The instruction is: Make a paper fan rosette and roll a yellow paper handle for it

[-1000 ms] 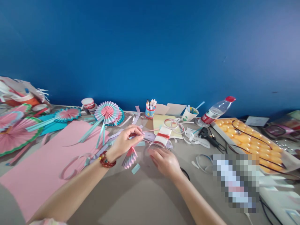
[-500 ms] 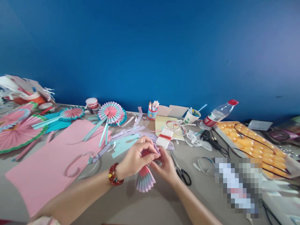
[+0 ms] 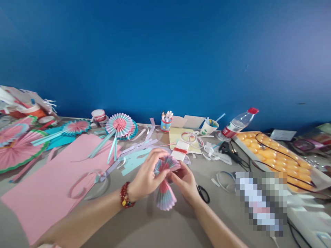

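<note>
A pleated pink-and-blue paper fan (image 3: 167, 200) is between the hands, over the grey surface (image 3: 139, 227). The left hand (image 3: 148, 175) pinches it near its narrow middle, fingers curled round the upper pleats; the right hand (image 3: 185, 179) pinches its right side. The lower pleats hang below both. The red-capped plastic bottle (image 3: 240, 122) wears a red label (image 3: 228, 131), its markings too small to read.

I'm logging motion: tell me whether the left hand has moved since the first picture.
Yes. Judged against the pen cup, the left hand has moved to the right and lower in the view.
</note>
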A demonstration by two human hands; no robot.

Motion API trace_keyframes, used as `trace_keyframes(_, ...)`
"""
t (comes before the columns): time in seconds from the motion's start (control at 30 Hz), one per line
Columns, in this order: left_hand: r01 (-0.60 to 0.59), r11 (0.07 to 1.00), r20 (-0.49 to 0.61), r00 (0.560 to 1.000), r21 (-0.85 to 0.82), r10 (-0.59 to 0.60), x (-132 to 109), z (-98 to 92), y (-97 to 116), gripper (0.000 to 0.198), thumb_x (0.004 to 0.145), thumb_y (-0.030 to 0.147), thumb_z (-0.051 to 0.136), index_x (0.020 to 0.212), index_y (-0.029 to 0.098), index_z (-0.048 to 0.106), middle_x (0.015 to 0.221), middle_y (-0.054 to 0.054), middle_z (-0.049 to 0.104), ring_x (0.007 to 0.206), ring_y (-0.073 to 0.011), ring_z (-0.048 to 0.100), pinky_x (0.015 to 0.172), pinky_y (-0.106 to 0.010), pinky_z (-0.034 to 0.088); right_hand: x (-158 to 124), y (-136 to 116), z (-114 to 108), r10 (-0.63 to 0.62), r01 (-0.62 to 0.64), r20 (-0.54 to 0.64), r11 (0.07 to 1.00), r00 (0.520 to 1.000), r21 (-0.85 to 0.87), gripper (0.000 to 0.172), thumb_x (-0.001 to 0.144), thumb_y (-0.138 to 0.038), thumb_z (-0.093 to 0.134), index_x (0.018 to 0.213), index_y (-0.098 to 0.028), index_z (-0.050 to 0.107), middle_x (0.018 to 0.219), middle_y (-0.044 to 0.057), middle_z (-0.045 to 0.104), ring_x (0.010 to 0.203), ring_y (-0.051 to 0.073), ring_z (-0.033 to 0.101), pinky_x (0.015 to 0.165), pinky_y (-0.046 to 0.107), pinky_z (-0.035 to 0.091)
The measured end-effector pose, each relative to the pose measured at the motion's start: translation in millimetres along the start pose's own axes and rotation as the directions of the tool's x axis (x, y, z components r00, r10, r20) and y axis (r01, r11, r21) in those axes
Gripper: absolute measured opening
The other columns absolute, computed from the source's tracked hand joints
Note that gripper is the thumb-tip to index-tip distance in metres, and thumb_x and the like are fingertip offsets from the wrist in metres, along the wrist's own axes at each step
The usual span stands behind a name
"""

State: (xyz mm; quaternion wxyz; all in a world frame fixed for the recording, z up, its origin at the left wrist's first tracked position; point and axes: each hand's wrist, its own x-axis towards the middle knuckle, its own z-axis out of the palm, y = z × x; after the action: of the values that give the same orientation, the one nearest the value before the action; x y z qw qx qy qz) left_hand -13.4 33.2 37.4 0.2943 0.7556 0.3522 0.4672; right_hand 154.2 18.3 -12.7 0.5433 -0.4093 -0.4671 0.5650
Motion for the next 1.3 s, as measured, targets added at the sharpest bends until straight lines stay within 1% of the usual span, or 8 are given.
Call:
trace_keyframes(0.1,0.148,0.989,0.041,0.988,0.021,-0.149,1,-2.9,-7,0.013,0.092,0.032,0.058,0.092,0.019,0.057,0.095,-0.007,0.063,0.092,-0.0207,0.06,0.082,-0.031,0.047,2,-1,-4,-0.088,0.086,-0.059,0.996,0.994,-0.035,0.029,0.074,-0.041,0.079,0.087,-0.021,0.064,0.08,0.002,0.068,0.07,0.017,0.064,0.066,0.029,0.054)
trace_keyframes(0.17,0.27,0.963,0.197,0.943,0.021,-0.269,1,-3.4,-11,0.027,0.093,0.042,0.056,0.08,0.018,0.058,0.078,-0.003,0.064,0.075,-0.0178,0.06,0.069,-0.027,0.046,2,-1,-8,-0.135,0.127,-0.097,0.989,0.986,-0.077,0.026,0.075,-0.04,0.078,0.086,-0.02,0.064,0.079,0.002,0.068,0.07,0.017,0.064,0.067,0.029,0.054)
trace_keyframes(0.27,0.376,0.926,0.355,0.869,-0.02,-0.345,0,0.1,-16,0.035,0.09,0.05,0.058,0.079,0.017,0.064,0.073,-0.002,0.067,0.069,-0.0166,0.061,0.065,-0.025,0.045,2,-1,-11,-0.172,0.156,-0.112,0.978,0.979,-0.137,0.024,0.078,-0.038,0.077,0.086,-0.02,0.065,0.08,0.002,0.066,0.071,0.016,0.062,0.067,0.027,0.053)
trace_keyframes(0.5,0.558,0.774,0.391,0.812,-0.3,-0.434,-4,13.1,-22,0.037,0.086,0.051,0.062,0.072,0.016,0.064,0.068,0.0,0.064,0.066,-0.0153,0.059,0.064,-0.024,0.044,2,-4,-7,-0.193,0.17,-0.122,0.969,0.973,-0.178,0.023,0.08,-0.038,0.075,0.089,-0.02,0.064,0.081,0.003,0.066,0.073,0.017,0.061,0.068,0.027,0.053)
trace_keyframes(0.6,0.551,0.725,0.358,0.83,-0.413,-0.427,-7,17.1,-23,0.032,0.085,0.048,0.064,0.083,0.017,0.066,0.076,-0.002,0.067,0.071,-0.0169,0.062,0.069,-0.026,0.047,2,-5,-7,-0.211,0.192,-0.083,0.962,0.974,-0.196,0.024,0.082,-0.042,0.072,0.091,-0.02,0.065,0.083,0.003,0.066,0.074,0.017,0.061,0.068,0.027,0.053)
trace_keyframes(0.8,0.45,0.858,0.315,0.875,-0.249,-0.368,-7,14.8,-15,0.025,0.089,0.038,0.06,0.076,0.017,0.066,0.074,-0.001,0.067,0.07,-0.0155,0.06,0.065,-0.023,0.045,3,-8,-15,-0.201,0.169,-0.135,0.962,0.97,-0.215,0.026,0.09,-0.045,0.061,0.087,-0.02,0.063,0.075,0.001,0.062,0.064,0.014,0.055,0.06,0.024,0.047)
trace_keyframes(1.03,0.423,0.881,0.366,0.87,-0.212,-0.33,-2,7.7,-3,0.026,0.089,0.034,0.056,0.072,0.017,0.065,0.071,-0.001,0.066,0.067,-0.0148,0.059,0.063,-0.023,0.044,3,-13,-19,-0.234,0.171,-0.173,0.934,0.957,-0.313,0.034,0.089,-0.046,0.063,0.069,-0.019,0.059,0.061,-0.002,0.055,0.057,0.013,0.049,0.055,0.023,0.041)
trace_keyframes(1.3,0.433,0.86,0.323,0.882,-0.269,-0.343,-5,14.2,-4,0.034,0.088,0.044,0.06,0.07,0.016,0.062,0.067,-0.001,0.062,0.063,-0.0132,0.057,0.059,-0.022,0.043,-1,-18,-14,-0.279,0.189,-0.195,0.904,0.94,-0.384,0.035,0.089,-0.047,0.062,0.069,-0.019,0.057,0.06,-0.002,0.054,0.054,0.012,0.047,0.053,0.023,0.039)
